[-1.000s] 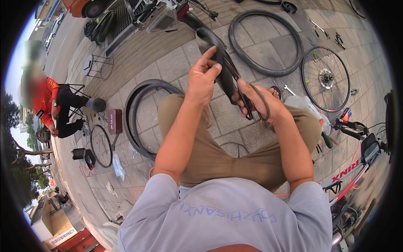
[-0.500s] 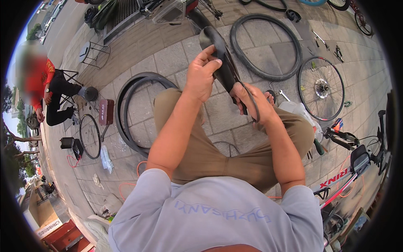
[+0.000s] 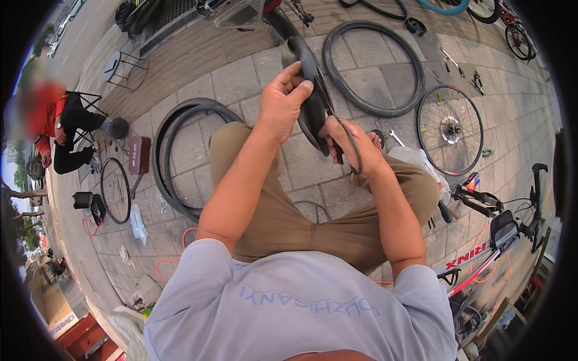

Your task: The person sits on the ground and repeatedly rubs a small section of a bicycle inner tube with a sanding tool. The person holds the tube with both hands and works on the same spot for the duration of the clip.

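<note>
Above my knees, both hands hold a black bicycle tire (image 3: 312, 108), pressed into a long narrow loop and slanting away from me. My left hand (image 3: 282, 99) grips its left edge, thumb and index finger drawn together on the rubber. Lower and to the right, my right hand (image 3: 352, 144) is wrapped round the near end, its thumb on top. A thin dark edge of the tire curves over the right hand's fingers. The far end of the loop bends round beyond my left hand. Part of the right hand's fingers is hidden behind the rubber.
Knobby tire (image 3: 374, 111) lies ahead; more tires (image 3: 161, 162) are at left. At right are a wheel with disc (image 3: 450, 174), a wrench (image 3: 396, 138) and a bicycle frame (image 3: 466, 262). A person (image 3: 78, 124) sits far left near a toolbox (image 3: 139, 155).
The view has shifted slightly, so the surroundings sit further left. The tire has turned a little between my hands, and more of its inner side shows. Both hands keep their hold.
</note>
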### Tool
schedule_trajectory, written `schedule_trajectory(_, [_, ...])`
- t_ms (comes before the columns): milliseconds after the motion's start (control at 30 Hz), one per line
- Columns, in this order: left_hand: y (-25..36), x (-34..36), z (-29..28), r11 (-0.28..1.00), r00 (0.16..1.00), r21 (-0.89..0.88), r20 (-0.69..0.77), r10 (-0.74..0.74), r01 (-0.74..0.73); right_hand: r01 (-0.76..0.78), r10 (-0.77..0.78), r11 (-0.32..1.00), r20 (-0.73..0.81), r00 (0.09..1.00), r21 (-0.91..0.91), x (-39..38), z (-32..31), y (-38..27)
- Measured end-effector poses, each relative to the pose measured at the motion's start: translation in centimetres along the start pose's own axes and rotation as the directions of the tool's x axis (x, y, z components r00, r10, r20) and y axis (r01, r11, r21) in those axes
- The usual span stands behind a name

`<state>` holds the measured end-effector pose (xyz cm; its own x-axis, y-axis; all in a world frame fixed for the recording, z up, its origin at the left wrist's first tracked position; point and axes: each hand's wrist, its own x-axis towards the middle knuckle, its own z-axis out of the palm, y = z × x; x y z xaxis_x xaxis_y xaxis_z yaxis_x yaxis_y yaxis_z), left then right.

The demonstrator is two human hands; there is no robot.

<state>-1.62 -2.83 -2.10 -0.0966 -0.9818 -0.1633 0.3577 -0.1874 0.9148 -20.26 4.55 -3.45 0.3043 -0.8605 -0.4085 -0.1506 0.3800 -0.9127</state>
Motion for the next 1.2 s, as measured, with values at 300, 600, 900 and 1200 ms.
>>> schedule_trajectory(300, [0.0, -0.1, 0.1, 1.000, 1.000, -0.016, -0.012, 0.004, -0.005, -0.015, 0.017, 1.000, -0.069, 0.997, 0.021, 0.1, 0.5, 0.1])
schedule_trajectory(600, [-1.1, 0.5, -0.5, 1.000, 1.000, -0.009, -0.009, -0.015, 0.015, -0.062, 0.063, 0.998, -0.114, 0.991, 0.009, -0.2, 0.5, -0.5])
schedule_trajectory(900, [-0.5, 0.2, -0.1, 0.997, 1.000, -0.079, -0.005, -0.012, 0.012, -0.031, 0.032, 0.999, -0.124, 0.992, 0.011, -0.2, 0.6, -0.3])
schedule_trajectory(1200, [-0.4, 0.0, -0.2, 0.994, 1.000, -0.110, -0.003, -0.023, 0.023, -0.041, 0.045, 0.998, -0.128, 0.991, 0.036, -0.3, 0.9, -1.0])
